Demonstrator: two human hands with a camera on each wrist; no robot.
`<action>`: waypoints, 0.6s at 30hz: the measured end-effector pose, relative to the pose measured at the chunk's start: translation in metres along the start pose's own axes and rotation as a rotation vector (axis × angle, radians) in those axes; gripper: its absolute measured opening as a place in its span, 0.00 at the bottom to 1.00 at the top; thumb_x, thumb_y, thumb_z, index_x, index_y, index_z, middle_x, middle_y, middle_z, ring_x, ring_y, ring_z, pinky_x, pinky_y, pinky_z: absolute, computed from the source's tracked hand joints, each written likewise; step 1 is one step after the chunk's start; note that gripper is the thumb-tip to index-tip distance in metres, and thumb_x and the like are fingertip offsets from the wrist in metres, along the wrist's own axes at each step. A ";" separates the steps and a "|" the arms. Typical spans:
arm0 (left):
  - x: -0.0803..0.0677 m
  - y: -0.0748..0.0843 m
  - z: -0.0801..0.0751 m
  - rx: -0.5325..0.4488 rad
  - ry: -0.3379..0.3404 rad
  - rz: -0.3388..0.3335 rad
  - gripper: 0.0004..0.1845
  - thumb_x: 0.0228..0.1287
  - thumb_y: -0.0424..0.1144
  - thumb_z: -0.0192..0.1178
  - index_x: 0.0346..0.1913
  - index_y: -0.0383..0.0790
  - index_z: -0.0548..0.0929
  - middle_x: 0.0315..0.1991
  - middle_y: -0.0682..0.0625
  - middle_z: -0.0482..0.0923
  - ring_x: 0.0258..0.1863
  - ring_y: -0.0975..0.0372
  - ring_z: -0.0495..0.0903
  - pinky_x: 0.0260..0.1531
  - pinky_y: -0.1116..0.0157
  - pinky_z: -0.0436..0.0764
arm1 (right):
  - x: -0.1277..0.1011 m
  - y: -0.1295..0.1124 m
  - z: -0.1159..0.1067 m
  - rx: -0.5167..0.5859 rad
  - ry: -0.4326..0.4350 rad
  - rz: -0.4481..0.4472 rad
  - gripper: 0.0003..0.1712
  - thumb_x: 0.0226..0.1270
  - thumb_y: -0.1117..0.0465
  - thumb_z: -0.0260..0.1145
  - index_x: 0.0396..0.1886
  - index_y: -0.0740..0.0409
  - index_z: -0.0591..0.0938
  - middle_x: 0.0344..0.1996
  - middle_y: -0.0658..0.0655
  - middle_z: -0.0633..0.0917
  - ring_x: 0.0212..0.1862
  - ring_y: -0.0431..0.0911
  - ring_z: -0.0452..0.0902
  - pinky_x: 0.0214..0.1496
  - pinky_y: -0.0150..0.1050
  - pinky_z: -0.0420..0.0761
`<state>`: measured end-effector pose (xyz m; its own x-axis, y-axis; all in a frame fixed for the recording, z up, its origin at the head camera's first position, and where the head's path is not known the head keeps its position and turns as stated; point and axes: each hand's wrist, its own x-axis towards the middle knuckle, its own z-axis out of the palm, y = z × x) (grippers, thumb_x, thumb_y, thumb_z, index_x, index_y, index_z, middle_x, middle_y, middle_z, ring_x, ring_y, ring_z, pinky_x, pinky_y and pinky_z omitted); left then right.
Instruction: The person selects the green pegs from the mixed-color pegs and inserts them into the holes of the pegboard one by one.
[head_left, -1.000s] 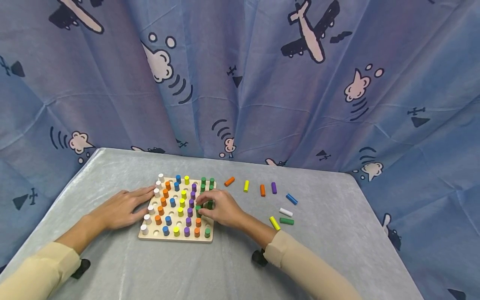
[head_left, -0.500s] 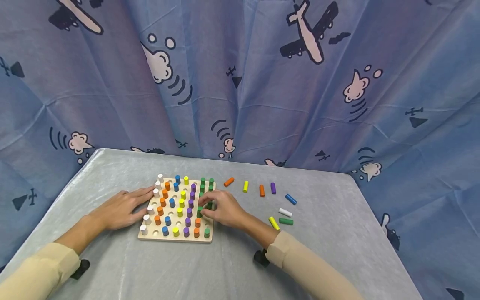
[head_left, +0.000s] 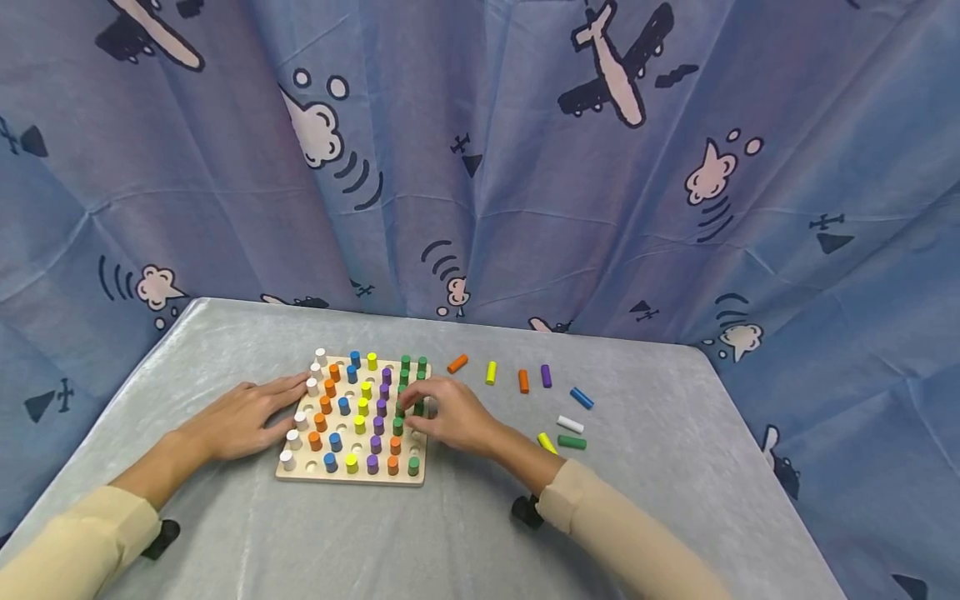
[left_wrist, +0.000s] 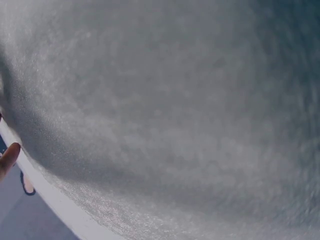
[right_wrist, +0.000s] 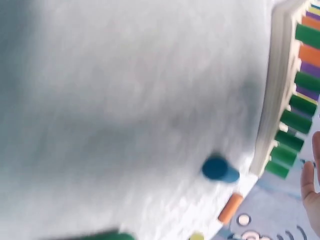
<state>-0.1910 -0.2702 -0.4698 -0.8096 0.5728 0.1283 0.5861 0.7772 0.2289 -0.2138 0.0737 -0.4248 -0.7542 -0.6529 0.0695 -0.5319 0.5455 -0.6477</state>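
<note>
We seem to sit in a curtained-off recording booth: a blue curtain (head_left: pixel 480 167) printed with aeroplanes encloses our grey-clothed worktop (head_left: pixel 660 500), which holds a children's wooden pegboard (head_left: pixel 352 475).

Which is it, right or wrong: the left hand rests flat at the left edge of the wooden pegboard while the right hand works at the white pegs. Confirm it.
Wrong in one respect. The right hand works at the green pegs on the board's right side, not the white ones; the white pegs stand along the left side. The head view shows this. The left hand does rest flat at the left edge of the wooden pegboard.
</note>
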 end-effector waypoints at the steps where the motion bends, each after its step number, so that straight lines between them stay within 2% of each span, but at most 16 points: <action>1: 0.000 0.000 0.000 0.000 0.000 0.000 0.30 0.70 0.44 0.56 0.71 0.32 0.70 0.72 0.39 0.66 0.64 0.45 0.73 0.53 0.41 0.74 | -0.001 0.001 -0.004 0.005 0.003 0.003 0.14 0.62 0.65 0.73 0.47 0.57 0.85 0.41 0.52 0.88 0.50 0.46 0.81 0.59 0.47 0.77; 5: 0.000 0.000 0.000 -0.002 -0.005 -0.004 0.31 0.70 0.44 0.56 0.71 0.32 0.69 0.72 0.39 0.65 0.64 0.45 0.73 0.53 0.41 0.74 | -0.010 0.010 -0.022 -0.015 0.037 0.017 0.17 0.62 0.66 0.73 0.51 0.59 0.84 0.42 0.52 0.88 0.53 0.47 0.81 0.62 0.50 0.74; 10: 0.000 0.001 -0.001 -0.006 -0.009 -0.010 0.31 0.71 0.44 0.56 0.71 0.32 0.69 0.72 0.39 0.65 0.64 0.44 0.73 0.54 0.41 0.74 | -0.024 0.031 -0.042 -0.027 0.064 0.080 0.19 0.61 0.68 0.73 0.53 0.61 0.84 0.42 0.53 0.89 0.55 0.49 0.80 0.64 0.54 0.73; 18: 0.000 0.000 0.000 -0.015 -0.001 -0.002 0.31 0.71 0.45 0.56 0.71 0.32 0.69 0.72 0.39 0.65 0.65 0.44 0.73 0.54 0.40 0.74 | -0.053 0.056 -0.061 -0.083 0.026 0.158 0.16 0.60 0.64 0.74 0.48 0.60 0.85 0.36 0.47 0.89 0.49 0.47 0.83 0.61 0.57 0.74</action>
<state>-0.1909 -0.2700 -0.4694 -0.8108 0.5714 0.1269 0.5838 0.7743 0.2440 -0.2275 0.1707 -0.4190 -0.8403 -0.5421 -0.0077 -0.4350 0.6827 -0.5871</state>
